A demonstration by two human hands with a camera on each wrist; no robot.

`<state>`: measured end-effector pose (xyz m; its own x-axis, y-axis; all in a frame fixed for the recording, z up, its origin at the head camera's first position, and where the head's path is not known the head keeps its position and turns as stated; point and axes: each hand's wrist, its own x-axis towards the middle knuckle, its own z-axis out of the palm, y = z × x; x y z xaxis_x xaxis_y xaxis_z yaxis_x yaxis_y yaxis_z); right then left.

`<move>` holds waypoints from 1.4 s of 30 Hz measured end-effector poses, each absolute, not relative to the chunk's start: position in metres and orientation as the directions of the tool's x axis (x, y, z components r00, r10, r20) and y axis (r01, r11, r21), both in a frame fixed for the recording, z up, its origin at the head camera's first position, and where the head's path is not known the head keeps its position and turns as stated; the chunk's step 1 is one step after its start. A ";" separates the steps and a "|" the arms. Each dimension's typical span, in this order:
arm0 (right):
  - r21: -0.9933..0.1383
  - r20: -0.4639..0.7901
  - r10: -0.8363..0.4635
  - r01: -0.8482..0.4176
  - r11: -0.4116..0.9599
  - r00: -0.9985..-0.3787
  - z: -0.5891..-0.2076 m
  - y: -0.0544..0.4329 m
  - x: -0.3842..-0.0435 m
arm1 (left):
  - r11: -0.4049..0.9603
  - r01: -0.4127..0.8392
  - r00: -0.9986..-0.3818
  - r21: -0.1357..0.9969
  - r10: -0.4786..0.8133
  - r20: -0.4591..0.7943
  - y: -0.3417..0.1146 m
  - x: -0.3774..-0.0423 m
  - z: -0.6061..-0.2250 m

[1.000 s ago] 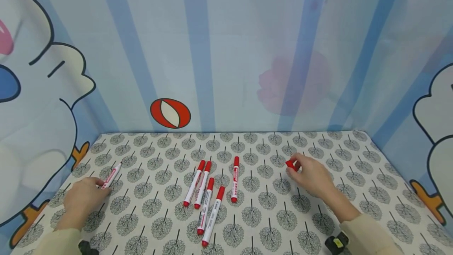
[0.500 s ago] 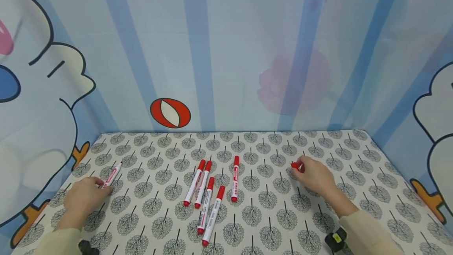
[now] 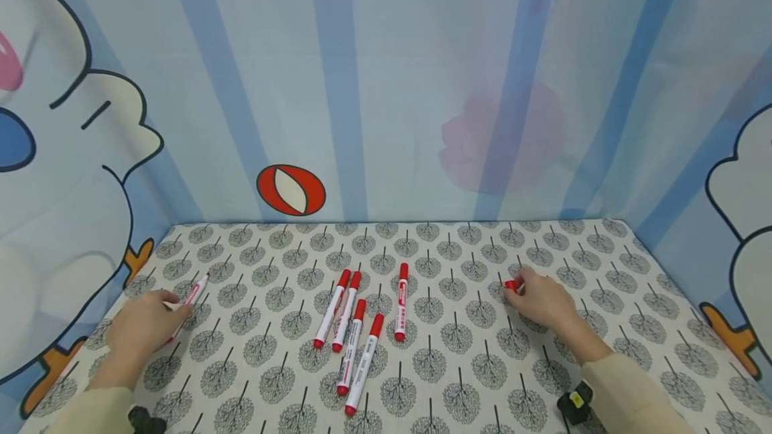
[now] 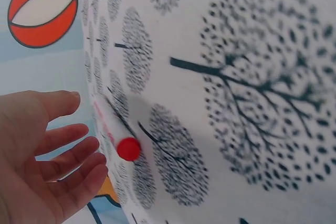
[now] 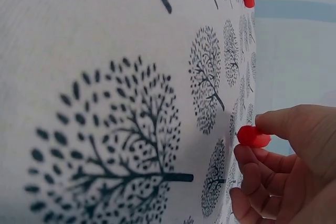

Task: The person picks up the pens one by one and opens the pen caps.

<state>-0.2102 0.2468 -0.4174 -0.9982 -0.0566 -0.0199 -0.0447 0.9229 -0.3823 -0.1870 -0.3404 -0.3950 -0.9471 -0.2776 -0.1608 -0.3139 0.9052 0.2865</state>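
My left hand [image 3: 145, 327] is beside an uncapped white marker [image 3: 196, 290] lying on the cloth at the left, its bare tip pointing away. In the left wrist view, thumb and fingers are spread, and the marker's red end [image 4: 128, 149] shows past the fingertips. At the right, my right hand [image 3: 545, 299] pinches a red marker cap [image 5: 253, 136] between thumb and fingertips, low over the cloth. Several capped markers [image 3: 357, 347] with red caps lie loosely grouped in the middle, and a single capped marker [image 3: 401, 303] lies just right of them.
A white cloth [image 3: 446, 394] printed with grey trees covers the table. Behind it hangs a blue striped backdrop [image 3: 398, 119] with cartoon figures on both sides and a printed red ball [image 3: 291, 190].
My left fingers have come off the uncapped marker, which stays on the cloth. The right hand has moved slightly right and nearer with the red cap.
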 end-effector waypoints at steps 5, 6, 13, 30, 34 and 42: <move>-0.373 -0.040 -0.046 -0.027 0.927 -0.998 -0.416 0.245 -0.209 | 0.931 -0.226 -0.974 0.288 -0.211 -0.082 -0.330 -0.185 -0.389; -0.374 -0.041 -0.047 -0.028 0.927 -0.998 -0.416 0.245 -0.209 | 0.933 -0.207 -0.978 0.294 -0.197 -0.064 -0.327 -0.185 -0.388; -0.374 -0.046 -0.056 -0.035 0.927 -0.997 -0.419 0.247 -0.212 | 0.943 -0.110 -0.992 0.313 -0.123 0.023 -0.307 -0.186 -0.386; -0.367 -0.041 -0.040 -0.022 0.930 -0.998 -0.425 0.250 -0.218 | 0.940 0.086 -0.994 0.330 0.061 0.087 -0.244 -0.192 -0.390; -0.362 -0.024 -0.039 -0.028 0.932 -0.999 -0.426 0.250 -0.219 | 0.938 0.094 -0.995 0.335 0.074 0.071 -0.234 -0.193 -0.392; -0.364 -0.031 -0.023 -0.010 0.932 -0.999 -0.424 0.249 -0.219 | 0.937 0.091 -0.995 0.337 0.071 0.073 -0.222 -0.192 -0.394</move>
